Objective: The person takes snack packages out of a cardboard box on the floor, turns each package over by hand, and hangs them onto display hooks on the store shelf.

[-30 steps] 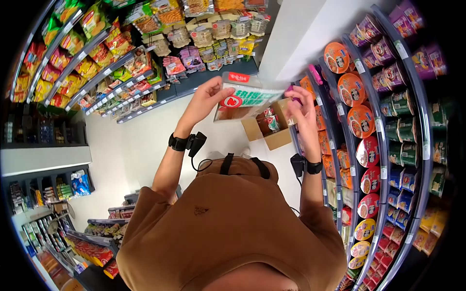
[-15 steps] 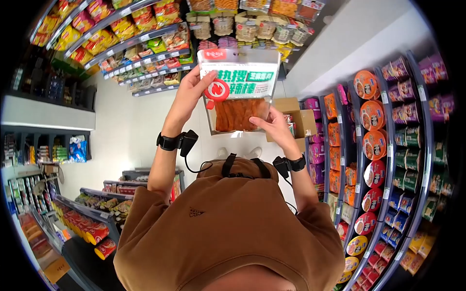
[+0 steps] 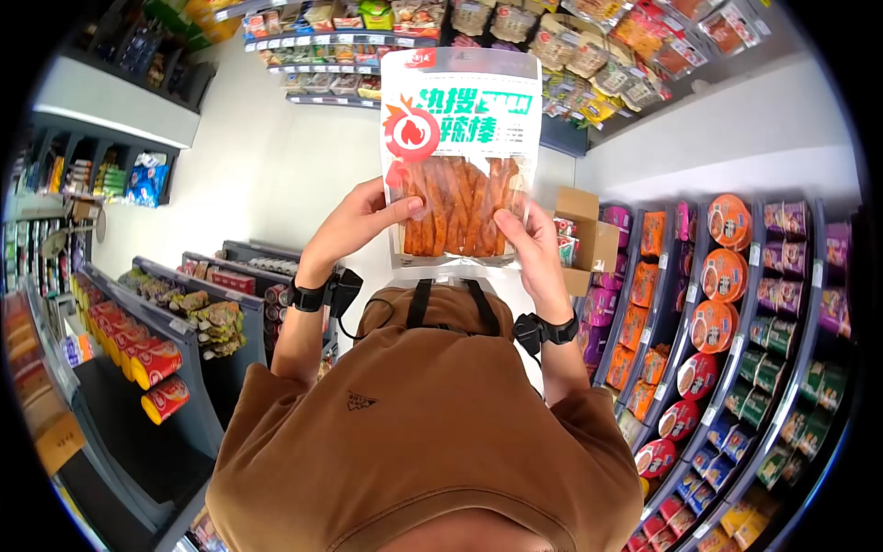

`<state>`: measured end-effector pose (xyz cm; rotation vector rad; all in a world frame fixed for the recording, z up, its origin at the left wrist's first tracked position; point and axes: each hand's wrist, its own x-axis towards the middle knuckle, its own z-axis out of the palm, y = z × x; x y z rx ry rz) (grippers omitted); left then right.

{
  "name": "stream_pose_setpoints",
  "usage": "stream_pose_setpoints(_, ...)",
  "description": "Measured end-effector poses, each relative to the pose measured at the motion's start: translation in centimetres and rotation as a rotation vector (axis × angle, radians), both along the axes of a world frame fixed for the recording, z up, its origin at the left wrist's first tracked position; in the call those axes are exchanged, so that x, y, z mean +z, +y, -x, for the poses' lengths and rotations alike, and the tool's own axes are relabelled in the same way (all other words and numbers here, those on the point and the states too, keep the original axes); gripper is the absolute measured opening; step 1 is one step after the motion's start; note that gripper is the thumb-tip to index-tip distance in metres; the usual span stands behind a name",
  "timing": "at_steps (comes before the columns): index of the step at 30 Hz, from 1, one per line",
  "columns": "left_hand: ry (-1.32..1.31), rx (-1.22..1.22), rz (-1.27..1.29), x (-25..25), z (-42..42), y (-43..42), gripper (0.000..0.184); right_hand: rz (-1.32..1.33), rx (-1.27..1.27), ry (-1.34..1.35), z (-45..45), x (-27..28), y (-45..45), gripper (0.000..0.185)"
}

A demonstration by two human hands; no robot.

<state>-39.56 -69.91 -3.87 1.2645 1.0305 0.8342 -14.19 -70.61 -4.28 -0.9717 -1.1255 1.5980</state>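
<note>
A clear snack bag (image 3: 460, 207) with a white label, green lettering and a red emblem is held upright in front of me. Reddish-brown strips show through its lower half. My left hand (image 3: 368, 221) grips the lower left side, its thumb pressed on the front. On the lower right edge my right hand (image 3: 533, 248) pinches the bag the same way, thumb in front. The fingers of both hands are mostly hidden behind the bag. Each wrist wears a black strap with a small device.
Shelves of cup noodles (image 3: 722, 276) and packets run along my right. An opened cardboard box (image 3: 598, 248) stands beside them. Low shelves with red cans (image 3: 152, 363) are at the left, and hanging snack packets (image 3: 589, 51) line the far wall. Pale floor (image 3: 239, 175) lies between.
My left hand has slid from the bag's upper left down to its lower left side. The bag now stands straighter, its front turned more toward me, and the camera view has shifted.
</note>
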Motion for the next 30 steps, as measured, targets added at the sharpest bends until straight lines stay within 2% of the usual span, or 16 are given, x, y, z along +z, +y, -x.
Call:
stream_pose_setpoints(7,0.069,0.176,-0.042,0.7,0.2,-3.9,0.025,0.001,0.093,0.023,0.4,0.8,-1.1,0.029)
stream_pose_setpoints(11,0.140,0.162,-0.050,1.0,0.4,-3.9,0.024,-0.001,0.144,0.000,0.2,0.6,-0.5,0.029)
stream_pose_setpoints(13,0.102,0.160,-0.057,1.4,0.4,-4.0,0.023,0.011,0.128,0.000,0.6,1.9,-0.7,0.020)
stream_pose_setpoints(17,0.016,0.112,-0.049,0.5,0.9,-3.2,0.022,-0.020,0.093,-0.085,0.5,1.0,-1.0,0.016)
stream_pose_setpoints(19,0.002,0.059,-0.087,2.3,1.4,-4.3,0.022,-0.071,0.000,-0.066,1.6,3.1,-3.4,0.021)
stream_pose_setpoints(20,-0.039,0.046,-0.076,3.5,0.6,-5.5,0.021,-0.091,-0.007,-0.060,0.3,2.9,-4.8,0.015)
stream_pose_setpoints(23,-0.076,-0.065,-0.066,4.4,-6.5,-9.3,0.022,-0.037,-0.190,0.008,-5.1,4.1,-10.5,0.016)
stream_pose_setpoints(27,-0.069,-0.142,-0.066,1.2,-20.1,-11.8,0.023,-0.059,-0.220,0.014,-17.9,0.0,-15.2,0.030)
stream_pose_setpoints(30,-0.088,-0.168,-0.067,-0.1,-25.1,-12.1,0.025,-0.016,-0.271,-0.053,-22.5,-2.3,-17.1,0.037)
